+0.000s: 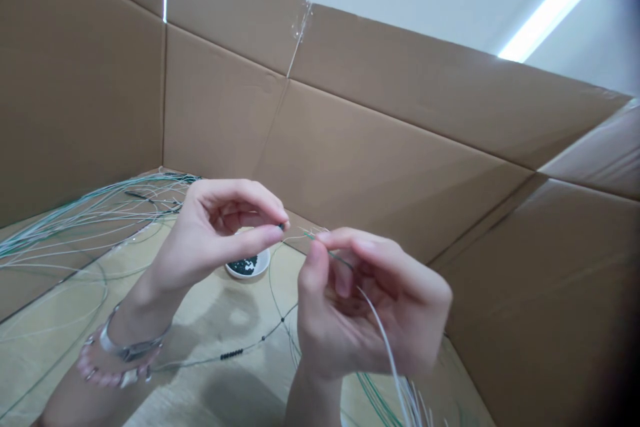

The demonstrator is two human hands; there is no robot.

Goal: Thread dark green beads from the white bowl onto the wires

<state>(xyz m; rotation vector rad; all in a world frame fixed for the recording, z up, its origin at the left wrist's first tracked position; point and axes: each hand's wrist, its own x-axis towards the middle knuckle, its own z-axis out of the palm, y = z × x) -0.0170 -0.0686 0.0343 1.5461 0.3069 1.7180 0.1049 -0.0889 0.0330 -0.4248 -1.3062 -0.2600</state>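
My left hand (203,240) is closed in a pinch on a tiny dark bead (281,226) at its thumb and fingertip. To its right, my right hand (380,313) pinches thin cords between thumb and forefinger. The tip of a green cord (307,235) sticks out toward the bead, with a gap between them. A white cord (379,323) runs down from the right palm. Behind my left hand stands a small white bowl (263,261), partly hidden, holding dark beads (243,266). Below the hands stretches a thin strand with a row of black beads (231,353).
Cardboard walls (380,147) enclose the pale tabletop (235,393). Bundles of white and green cords (100,213) lie at the left, some with dark beads. More green cords (377,400) spread at the bottom right. A bracelet (120,373) and a metal band circle my left wrist.
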